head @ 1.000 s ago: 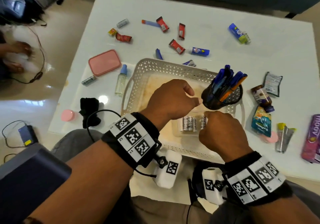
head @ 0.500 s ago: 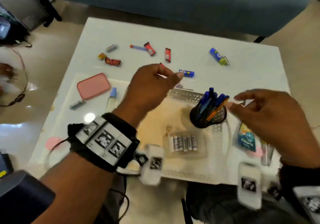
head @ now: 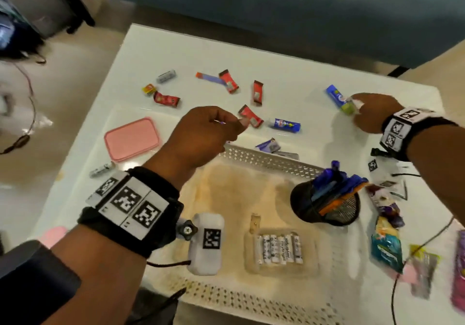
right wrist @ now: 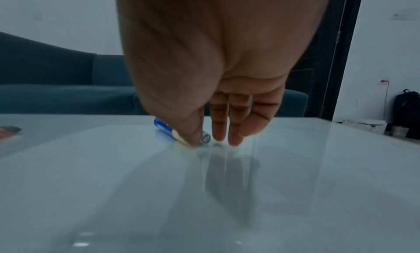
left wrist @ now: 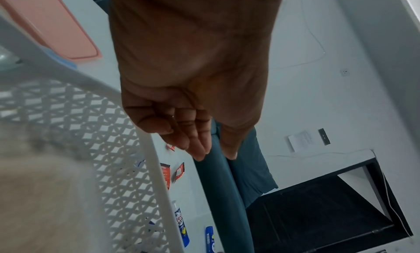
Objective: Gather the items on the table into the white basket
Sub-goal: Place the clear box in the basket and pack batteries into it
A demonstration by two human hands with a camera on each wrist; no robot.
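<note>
The white basket (head: 264, 158) sits at the table's near edge and holds a pack of batteries (head: 279, 249) and a black mesh pen holder (head: 327, 201). My left hand (head: 239, 126) hovers past the basket's far rim, its fingertips right by a red candy wrapper (head: 251, 117). In the left wrist view the left hand (left wrist: 213, 154) hangs loosely curled and holds nothing above the basket (left wrist: 113, 149). My right hand (head: 357, 108) is at the far right on a blue and yellow tube (head: 338, 98). In the right wrist view the thumb of the right hand (right wrist: 211, 140) touches the tube (right wrist: 163, 126), with the fingers straight beside it.
Several candy wrappers, a blue packet (head: 286, 124) and a pink lid (head: 132, 138) lie beyond and left of the basket. Snack packets (head: 386, 246) and a small bottle (head: 385, 206) crowd its right side. A blue sofa (head: 276, 10) stands behind the table.
Both hands have left the basket. The left has gone out past the far rim to the red wrapper; the right has swung far right onto the blue tube.
</note>
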